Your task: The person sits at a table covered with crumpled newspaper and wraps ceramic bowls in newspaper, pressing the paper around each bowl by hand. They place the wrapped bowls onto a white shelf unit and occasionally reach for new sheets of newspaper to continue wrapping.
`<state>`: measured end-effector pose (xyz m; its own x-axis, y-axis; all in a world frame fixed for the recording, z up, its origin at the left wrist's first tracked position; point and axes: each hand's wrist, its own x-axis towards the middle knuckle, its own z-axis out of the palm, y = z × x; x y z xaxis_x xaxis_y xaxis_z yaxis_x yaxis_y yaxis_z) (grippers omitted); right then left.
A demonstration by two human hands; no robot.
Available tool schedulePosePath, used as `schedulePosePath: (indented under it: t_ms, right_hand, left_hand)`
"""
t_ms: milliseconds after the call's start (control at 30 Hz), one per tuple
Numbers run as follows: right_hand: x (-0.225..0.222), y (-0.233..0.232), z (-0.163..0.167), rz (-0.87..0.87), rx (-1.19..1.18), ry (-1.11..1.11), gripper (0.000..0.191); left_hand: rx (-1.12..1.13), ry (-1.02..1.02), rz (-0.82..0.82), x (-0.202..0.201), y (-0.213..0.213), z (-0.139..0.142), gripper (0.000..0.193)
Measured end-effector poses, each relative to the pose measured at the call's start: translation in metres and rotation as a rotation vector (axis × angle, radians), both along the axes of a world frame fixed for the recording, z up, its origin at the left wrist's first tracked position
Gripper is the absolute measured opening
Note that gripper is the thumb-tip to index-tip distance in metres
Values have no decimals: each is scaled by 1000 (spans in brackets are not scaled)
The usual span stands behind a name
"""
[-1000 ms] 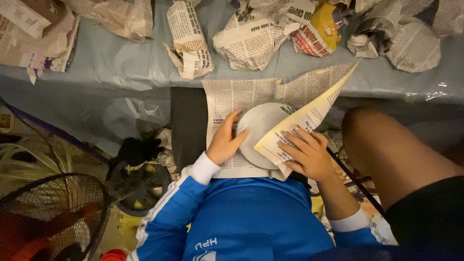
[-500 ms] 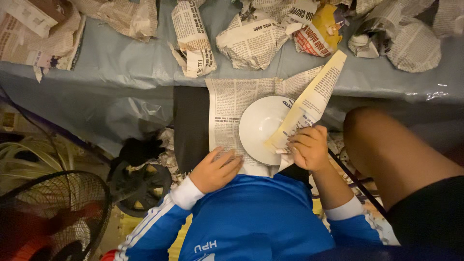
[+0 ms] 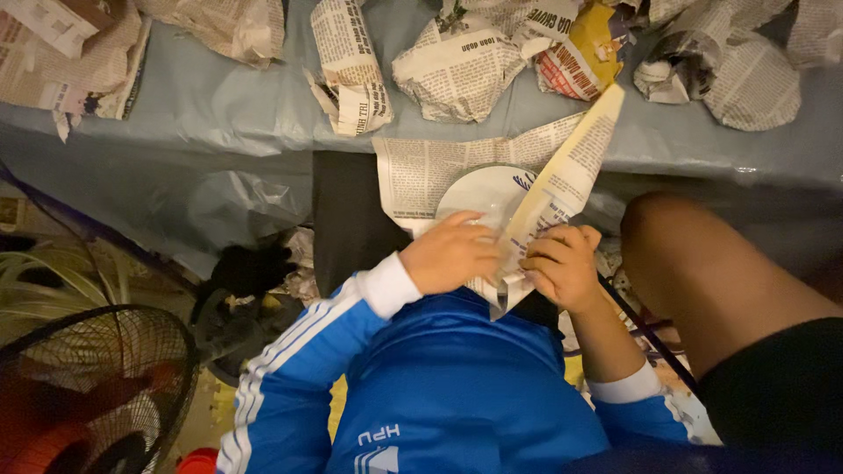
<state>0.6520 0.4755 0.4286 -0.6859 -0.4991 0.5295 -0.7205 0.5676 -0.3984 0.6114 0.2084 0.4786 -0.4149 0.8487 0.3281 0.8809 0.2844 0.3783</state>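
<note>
A white plate with a blue mark lies on a spread newspaper sheet over my lap. My left hand rests on the plate's near rim, pressing paper against it. My right hand pinches a folded flap of the newspaper, which rises diagonally across the plate's right side. Both blue sleeves with white cuffs reach in from below.
Several newspaper-wrapped bundles lie on a grey-blue plastic sheet ahead. A bare knee is at the right. A black fan stands low left, beside a dark object and crumpled plastic.
My left hand left the plate, dropped toward my lap, then came back onto the plate's near edge. The folded flap stood up steeper and now lies lower across the plate.
</note>
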Motion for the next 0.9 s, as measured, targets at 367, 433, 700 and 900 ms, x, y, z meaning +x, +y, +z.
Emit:
schedulePosePath:
  t_ms: [367,433,700,900]
  right_hand:
    - [30,31,-17,81,173,153,81]
    - [33,38,-17,171,228,56,89]
    - [34,40,-16,154,305,354,44]
    - [15,-20,2,76,156,566,29]
  left_hand:
    - [16,-341,-54,-26,3,-10,13]
    - [20,-281,-63,-27,4,-7,14]
    - [24,-409,-47,-30,9,2,11]
    - [-38,-297,23,-27,12,13,10]
